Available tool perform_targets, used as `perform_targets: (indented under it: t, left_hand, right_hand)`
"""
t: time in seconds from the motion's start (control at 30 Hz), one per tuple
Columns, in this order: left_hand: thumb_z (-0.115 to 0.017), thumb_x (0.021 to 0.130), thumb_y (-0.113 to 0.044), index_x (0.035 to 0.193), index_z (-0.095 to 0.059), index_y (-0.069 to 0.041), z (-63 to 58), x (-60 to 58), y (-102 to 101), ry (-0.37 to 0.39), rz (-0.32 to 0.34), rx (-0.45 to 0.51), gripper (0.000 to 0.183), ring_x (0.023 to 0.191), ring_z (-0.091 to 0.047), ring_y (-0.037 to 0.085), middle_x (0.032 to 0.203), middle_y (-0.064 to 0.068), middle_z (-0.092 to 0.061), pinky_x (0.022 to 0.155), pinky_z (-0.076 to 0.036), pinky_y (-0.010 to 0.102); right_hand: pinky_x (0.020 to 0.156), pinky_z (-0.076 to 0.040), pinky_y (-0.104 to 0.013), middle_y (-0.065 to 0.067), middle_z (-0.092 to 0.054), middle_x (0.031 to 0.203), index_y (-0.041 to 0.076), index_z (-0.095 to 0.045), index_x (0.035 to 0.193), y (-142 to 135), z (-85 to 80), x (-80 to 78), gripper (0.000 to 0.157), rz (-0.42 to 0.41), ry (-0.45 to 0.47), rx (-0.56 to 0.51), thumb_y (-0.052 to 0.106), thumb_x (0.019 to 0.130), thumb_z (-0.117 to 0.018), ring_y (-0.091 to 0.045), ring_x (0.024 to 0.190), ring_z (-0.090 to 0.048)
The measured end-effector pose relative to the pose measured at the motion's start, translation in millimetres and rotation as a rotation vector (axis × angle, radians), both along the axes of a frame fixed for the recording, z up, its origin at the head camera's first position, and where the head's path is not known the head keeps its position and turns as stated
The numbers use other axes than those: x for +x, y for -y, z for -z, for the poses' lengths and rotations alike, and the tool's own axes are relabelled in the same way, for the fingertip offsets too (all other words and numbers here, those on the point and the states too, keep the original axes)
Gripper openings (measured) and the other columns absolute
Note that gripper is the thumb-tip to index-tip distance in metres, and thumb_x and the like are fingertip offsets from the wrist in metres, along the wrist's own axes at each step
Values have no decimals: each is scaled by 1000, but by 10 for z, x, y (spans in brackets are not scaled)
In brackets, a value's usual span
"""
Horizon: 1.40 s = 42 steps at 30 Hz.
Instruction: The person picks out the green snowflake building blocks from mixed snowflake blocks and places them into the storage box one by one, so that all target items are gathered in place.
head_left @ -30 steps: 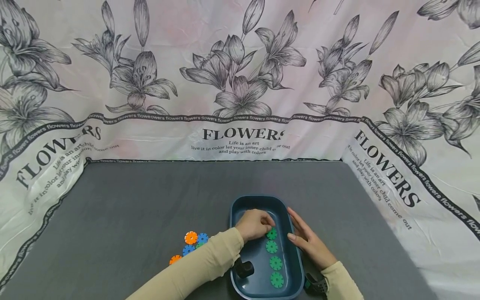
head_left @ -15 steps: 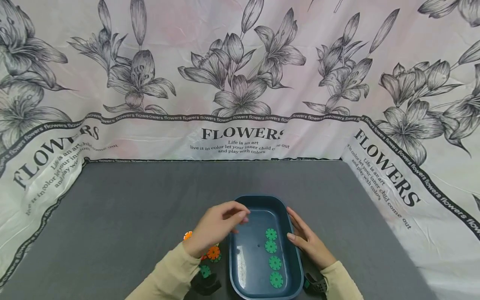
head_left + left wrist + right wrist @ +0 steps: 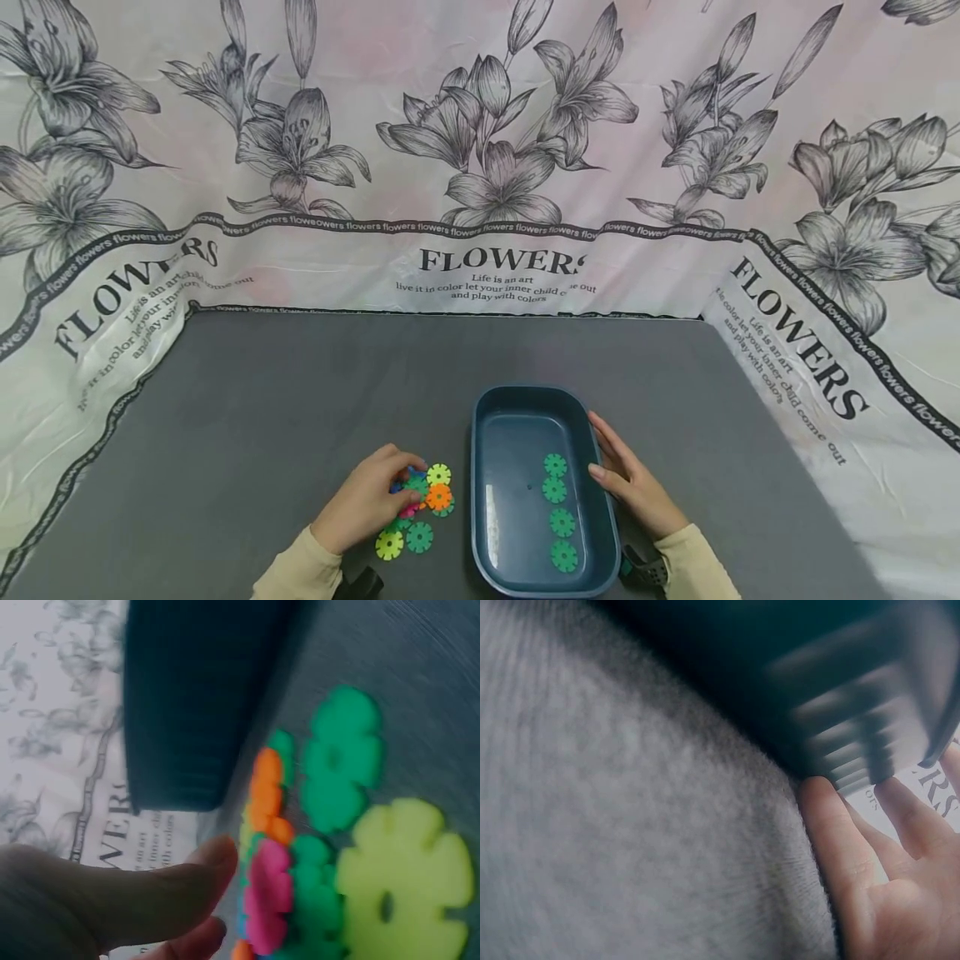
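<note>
A loose heap of toothed plastic discs (image 3: 429, 500) is lying on the grey table (image 3: 330, 375), with pieces overlapping in blue, green, orange, pink and yellow. A light-yellow disc (image 3: 438, 474) is sitting at the heap's 1 o'clock, a green disc (image 3: 419, 537) at 6 and a larger-looking yellow disc (image 3: 389, 545) between 7 and 8. The pink disc (image 3: 268, 896) is showing near the left thumb.

The left hand (image 3: 369, 497) is coming over the heap from 9 o'clock, its thumb and forefinger parted; no disc is plainly being pinched, and whether a fingertip is touching one I cannot tell. Singling out one piece is probably the step, and doing it well is likely calling for a light pinch on the rim of an uppermost disc, since slots on stacked pieces could be catching. The outlying discs at 6 and 7 o'clock are looking easier to separate.

At the heap's 3 o'clock, just apart, a blue tray (image 3: 510, 500) is standing, four green discs (image 3: 555, 490) lining its 3 o'clock side from 12 towards 6. The right hand (image 3: 637, 493) is resting nearly straight fingers against its 3 o'clock wall, usefully steadying it. Beyond, at 12, a flowered sheet (image 3: 337, 275) is hanging.
</note>
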<state>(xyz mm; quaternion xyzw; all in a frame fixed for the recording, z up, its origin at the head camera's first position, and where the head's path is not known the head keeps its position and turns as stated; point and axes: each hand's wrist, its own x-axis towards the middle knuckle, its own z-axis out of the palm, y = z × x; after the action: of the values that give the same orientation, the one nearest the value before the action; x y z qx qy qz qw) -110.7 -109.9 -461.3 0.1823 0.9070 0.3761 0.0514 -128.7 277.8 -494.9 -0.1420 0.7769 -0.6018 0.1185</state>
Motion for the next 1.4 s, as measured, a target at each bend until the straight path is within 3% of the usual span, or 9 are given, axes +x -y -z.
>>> perform_targets:
  t: [0.17,0.47,0.57,0.67,0.83,0.97,1.17,1.27,1.4]
  left_hand:
    - [-77,79,-10,100,-67,-12,52,0,-24,-20,-3,-40,24,73,-48,10,86,-3,-51,62,-43,25]
    - [-78,78,-7,84,-58,-14,73,-33,3,32,64,52,22,68,-47,6,78,-5,-52,60,-43,23]
    - [-76,80,-7,85,-61,-14,66,-43,29,47,66,79,18,62,-47,3,73,-6,-52,57,-43,22]
    - [-79,78,-15,84,-65,-15,55,-39,52,56,17,67,14,57,-44,3,68,-7,-49,55,-42,22]
    - [-82,72,-31,76,-69,-18,48,6,104,154,-119,70,19,48,-39,8,57,-5,-44,49,-38,25]
    - [-80,75,-32,77,-69,-17,4,15,164,212,-199,83,19,47,-37,11,55,-3,-45,47,-37,28]
    - [-74,83,-22,82,-73,-15,-177,-66,164,137,-307,44,7,58,-51,11,68,-5,-63,54,-43,29]
    - [-72,86,-19,88,-74,-13,-276,-121,55,131,-316,120,7,61,-60,13,78,-3,-69,56,-49,30]
    - [-64,91,-10,104,-71,-6,-404,-232,-183,198,-214,358,15,69,-69,24,96,9,-71,65,-57,34]
  right_hand:
    - [101,-25,-5,-7,-4,161,29,-14,154,19,3,5,65,-4,-3,-16,13,101,-47,4,141,-12]
    - [100,-26,-5,-8,-5,161,31,-15,154,11,22,20,64,23,13,-11,14,101,-47,-34,145,-2]
    - [99,-27,-5,-8,-5,161,31,-15,154,8,22,12,64,22,7,-11,14,101,-47,-37,145,-1]
    - [99,-27,-5,-7,-5,161,32,-15,153,9,11,3,64,29,1,-5,14,101,-47,-37,145,-2]
    - [98,-26,-4,-6,-7,161,32,-16,153,11,-5,6,64,45,15,10,16,100,-49,-36,146,-3]
    - [98,-27,-4,-5,-6,161,32,-16,153,19,-2,5,65,47,30,8,17,100,-49,-35,146,-3]
    - [98,-27,-4,0,-8,161,36,-16,153,29,0,13,65,64,68,10,19,100,-50,-29,147,-5]
    - [98,-27,-4,0,-7,161,35,-15,153,24,1,21,65,63,76,9,19,101,-49,-29,147,-4]
    - [98,-27,-4,-1,-7,161,35,-15,153,22,-9,16,65,63,78,8,19,101,-49,-29,147,-4]
